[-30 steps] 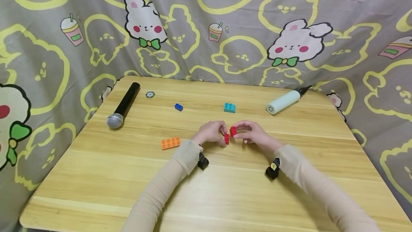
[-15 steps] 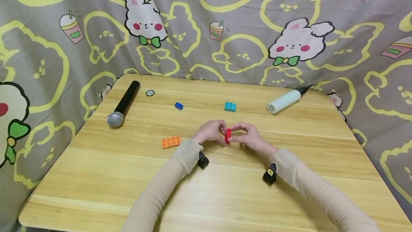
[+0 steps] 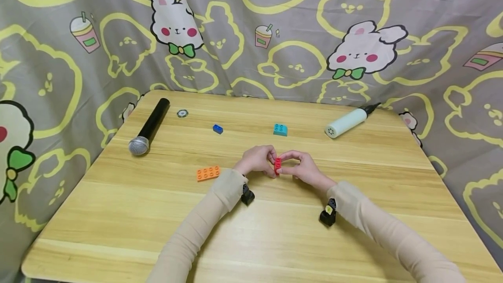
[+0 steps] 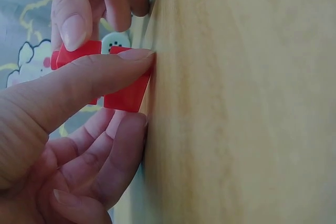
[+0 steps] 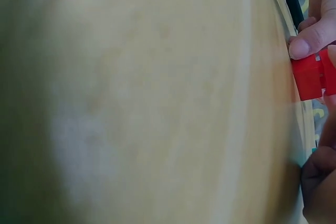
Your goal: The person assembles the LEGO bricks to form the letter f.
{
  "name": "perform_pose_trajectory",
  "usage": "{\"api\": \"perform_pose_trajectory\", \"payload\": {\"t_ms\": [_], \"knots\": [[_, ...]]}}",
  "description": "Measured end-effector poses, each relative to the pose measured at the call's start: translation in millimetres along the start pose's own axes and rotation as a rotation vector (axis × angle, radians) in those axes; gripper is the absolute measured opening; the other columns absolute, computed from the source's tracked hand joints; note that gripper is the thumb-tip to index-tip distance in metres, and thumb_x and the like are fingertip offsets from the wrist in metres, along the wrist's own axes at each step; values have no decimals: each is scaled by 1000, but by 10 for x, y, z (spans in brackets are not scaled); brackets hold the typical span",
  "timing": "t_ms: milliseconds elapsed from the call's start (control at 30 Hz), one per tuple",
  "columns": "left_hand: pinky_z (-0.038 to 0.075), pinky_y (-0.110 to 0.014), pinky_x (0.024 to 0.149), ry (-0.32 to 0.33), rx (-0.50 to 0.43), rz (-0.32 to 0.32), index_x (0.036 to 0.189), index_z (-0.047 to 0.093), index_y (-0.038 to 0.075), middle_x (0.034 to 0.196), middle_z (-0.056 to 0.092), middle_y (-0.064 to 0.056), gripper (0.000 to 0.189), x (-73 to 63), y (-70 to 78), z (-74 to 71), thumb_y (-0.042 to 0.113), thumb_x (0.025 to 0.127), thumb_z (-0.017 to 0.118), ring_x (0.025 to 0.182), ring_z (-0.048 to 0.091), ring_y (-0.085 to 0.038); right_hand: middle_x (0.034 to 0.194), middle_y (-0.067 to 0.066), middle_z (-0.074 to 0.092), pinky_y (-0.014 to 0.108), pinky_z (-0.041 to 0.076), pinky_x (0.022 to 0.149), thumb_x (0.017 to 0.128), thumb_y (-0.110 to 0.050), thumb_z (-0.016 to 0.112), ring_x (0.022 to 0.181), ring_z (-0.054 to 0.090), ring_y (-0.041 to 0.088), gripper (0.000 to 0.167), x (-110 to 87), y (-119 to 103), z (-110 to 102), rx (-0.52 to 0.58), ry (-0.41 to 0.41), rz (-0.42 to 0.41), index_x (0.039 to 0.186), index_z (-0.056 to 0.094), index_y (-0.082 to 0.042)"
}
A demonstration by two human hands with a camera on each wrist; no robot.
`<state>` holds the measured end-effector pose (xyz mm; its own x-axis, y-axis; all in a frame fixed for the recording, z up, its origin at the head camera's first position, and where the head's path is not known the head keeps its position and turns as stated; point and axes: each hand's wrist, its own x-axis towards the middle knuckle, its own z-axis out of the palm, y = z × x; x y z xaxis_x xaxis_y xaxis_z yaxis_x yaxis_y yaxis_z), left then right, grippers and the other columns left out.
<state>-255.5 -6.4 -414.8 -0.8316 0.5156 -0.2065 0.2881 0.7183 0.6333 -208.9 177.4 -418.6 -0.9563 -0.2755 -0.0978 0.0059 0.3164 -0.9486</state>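
Note:
Two small red toy building bricks (image 3: pixel 278 165) are stacked one over the other just above the wooden table. My left hand (image 3: pixel 257 159) pinches the lower red brick (image 4: pixel 126 97) between thumb and fingers, close to the tabletop. From the other side, my right hand (image 3: pixel 305 167) pinches the upper red brick (image 4: pixel 84 51). A narrow gap between the two bricks shows in the left wrist view. Its counterpart in the right wrist view shows the lower brick (image 5: pixel 307 80) under the left thumb (image 5: pixel 302 48), with the upper brick partly cut off at the edge.
On the table (image 3: pixel 251 239) lie an orange brick (image 3: pixel 208 173) left of the hands, a blue brick (image 3: pixel 218 129) and a teal brick (image 3: pixel 280 129) behind them. Farther out are a microphone (image 3: pixel 151 125), a round chip (image 3: pixel 182 113) and a pale hand pump (image 3: pixel 349 121). A patterned curtain (image 3: pixel 235 34) hangs behind.
My right hand has moved left and brought its red brick from beside the other one to on top of it. The left hand has stayed almost still.

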Motion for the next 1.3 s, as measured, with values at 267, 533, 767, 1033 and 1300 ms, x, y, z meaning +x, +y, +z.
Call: {"api": "perform_pose_trajectory", "payload": {"t_ms": [267,533,767,1033,1300], "knots": [[38,-23,67,4,23,-9,95,60,18,93,68,6,44,7,-10,-1,24,63,90,72,57,-6,112,23,67,16,34,51,77,-3,77,53,44,-3,35,-30,-46,14,-75,19,-87,109,66,4],[38,-24,68,2,24,-11,94,60,19,92,69,9,43,-4,-1,-19,25,63,90,73,57,-6,108,24,68,17,27,41,76,-1,77,37,29,0,31,-43,-99,7,-161,30,-147,104,68,5],[38,-24,69,10,30,-12,95,60,20,94,69,9,44,-8,-4,-54,26,63,90,78,57,-7,109,22,68,17,26,40,75,-2,78,37,29,-1,32,79,73,-17,-162,21,-156,105,69,2],[38,-24,68,13,49,-23,94,60,20,95,68,9,44,-11,5,-75,25,63,90,80,57,-7,105,15,71,19,27,40,72,-10,83,37,30,1,34,177,210,-31,-191,25,-174,103,72,-6],[38,-26,71,-2,67,-19,93,59,21,93,68,11,43,6,2,-8,27,64,90,81,57,-7,110,16,69,19,27,41,73,-7,82,38,31,1,37,173,316,-29,-165,22,-133,108,70,-3]]}}
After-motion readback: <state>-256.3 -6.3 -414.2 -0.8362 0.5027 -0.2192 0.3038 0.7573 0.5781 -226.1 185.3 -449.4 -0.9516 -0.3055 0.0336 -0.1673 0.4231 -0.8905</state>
